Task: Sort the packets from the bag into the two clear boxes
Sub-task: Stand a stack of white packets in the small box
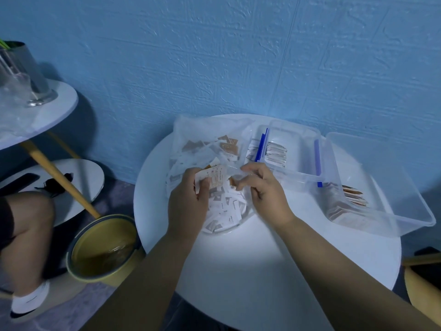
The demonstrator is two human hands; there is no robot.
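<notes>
I see the white tabletop [262,259]; far box [298,139] and near box [393,211] at right, both part-filled. The bag [202,130] lies left of them. My left hand [188,199] grips packets [213,179] over it; right hand [265,187] pinches its edge.

Left arm [148,271]: bare, is reaching in from the bottom edge and slanting up and to the right.
Left wrist: is lying in line with the forearm.
Left hand [188,199]: is showing its back to the camera; the fingers are curling round a few packets [214,180], and the thumb is pressing on them.
Right arm [346,271]: bare, is coming in from the lower right corner and slanting up and to the left.
Right hand [262,187]: is facing palm down with the knuckles raised; the fingers are curling under, and the thumb and forefinger are pointing toward the left hand. Whether they are pinching anything is unclear.
Hands: are sitting near each other without touching.
</notes>
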